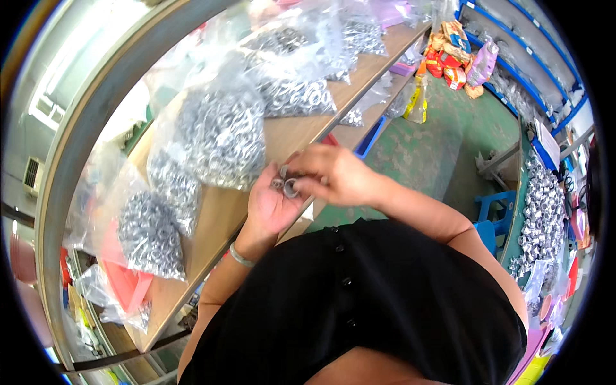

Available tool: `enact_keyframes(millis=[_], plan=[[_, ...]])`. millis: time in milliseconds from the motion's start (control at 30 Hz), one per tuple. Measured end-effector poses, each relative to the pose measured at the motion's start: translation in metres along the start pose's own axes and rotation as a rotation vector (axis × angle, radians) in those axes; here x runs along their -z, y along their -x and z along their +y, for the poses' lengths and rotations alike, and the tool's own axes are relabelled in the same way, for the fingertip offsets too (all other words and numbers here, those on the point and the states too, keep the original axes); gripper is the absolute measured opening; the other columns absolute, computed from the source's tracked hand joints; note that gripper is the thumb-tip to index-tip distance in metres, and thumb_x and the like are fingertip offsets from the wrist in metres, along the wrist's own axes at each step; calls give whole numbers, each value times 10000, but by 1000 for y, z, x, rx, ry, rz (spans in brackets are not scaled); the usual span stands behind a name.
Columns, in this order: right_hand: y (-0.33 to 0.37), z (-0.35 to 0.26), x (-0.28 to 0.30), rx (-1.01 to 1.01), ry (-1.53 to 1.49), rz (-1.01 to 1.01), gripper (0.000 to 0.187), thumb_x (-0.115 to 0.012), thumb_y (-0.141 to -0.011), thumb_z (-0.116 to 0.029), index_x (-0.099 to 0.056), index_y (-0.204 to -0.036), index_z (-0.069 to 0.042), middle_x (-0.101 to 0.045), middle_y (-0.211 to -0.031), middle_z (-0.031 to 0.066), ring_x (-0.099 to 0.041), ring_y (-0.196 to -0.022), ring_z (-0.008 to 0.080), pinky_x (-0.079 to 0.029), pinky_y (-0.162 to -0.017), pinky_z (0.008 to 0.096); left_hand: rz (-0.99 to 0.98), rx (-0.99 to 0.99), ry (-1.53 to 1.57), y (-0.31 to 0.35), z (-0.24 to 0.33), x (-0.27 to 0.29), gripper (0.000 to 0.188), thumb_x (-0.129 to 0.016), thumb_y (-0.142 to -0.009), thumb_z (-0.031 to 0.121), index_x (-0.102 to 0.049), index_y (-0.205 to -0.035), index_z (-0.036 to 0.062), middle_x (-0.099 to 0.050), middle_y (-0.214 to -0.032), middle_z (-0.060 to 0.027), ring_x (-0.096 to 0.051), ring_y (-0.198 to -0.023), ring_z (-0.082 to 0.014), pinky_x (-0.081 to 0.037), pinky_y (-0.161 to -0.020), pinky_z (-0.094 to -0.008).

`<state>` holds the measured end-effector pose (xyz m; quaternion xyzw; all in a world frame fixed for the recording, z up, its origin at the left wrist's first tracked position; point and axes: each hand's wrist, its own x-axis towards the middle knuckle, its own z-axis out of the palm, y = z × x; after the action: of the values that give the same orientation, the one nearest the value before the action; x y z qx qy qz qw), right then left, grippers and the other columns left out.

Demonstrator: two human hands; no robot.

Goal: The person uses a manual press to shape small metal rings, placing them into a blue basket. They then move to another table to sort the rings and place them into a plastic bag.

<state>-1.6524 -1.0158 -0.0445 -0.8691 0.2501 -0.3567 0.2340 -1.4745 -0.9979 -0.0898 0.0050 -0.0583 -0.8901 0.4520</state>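
My left hand (268, 206) is turned palm up in front of the shelf, its fingers curled around several small grey metal rings (290, 188). Over that palm, my right hand (343, 176) pinches at the rings, slightly blurred. Its fingertips partly cover the pieces, so their exact shape is hard to see. Just beyond my left hand stands a clear plastic bag (224, 138) full of shiny metal rings.
On the wooden shelf (289, 133) sit more clear bags of metal parts, one bag (151, 231) beside a red plastic piece (128, 285). A curved metal upright (70, 138) frames the left. Blue stools (494, 208) and a table heaped with metal fittings (542, 212) stand right.
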Motion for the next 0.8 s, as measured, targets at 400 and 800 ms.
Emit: enact_keyframes(millis=[400,800], plan=[[31,134,109,143,-73,-82,309,-672,-704,-75,-597,-1002,-44,-581,-994,105,-576,-892,301,-489,-730,378,124,-58,-141,-160,-62,7,358,-305,-926,209,-472,-1107,-51,-563,-1103,-192,-534,-1062,-300,-395,-950,-430],[59,239,225,202,-147,29,345,-678,-681,-63,-586,-1013,-49,-601,-921,105,-579,-833,314,-491,-678,386,199,-200,-136,-294,-126,4,382,-270,-926,197,-488,-1125,-46,-561,-1137,-172,-508,-1099,-305,-370,-973,-456]])
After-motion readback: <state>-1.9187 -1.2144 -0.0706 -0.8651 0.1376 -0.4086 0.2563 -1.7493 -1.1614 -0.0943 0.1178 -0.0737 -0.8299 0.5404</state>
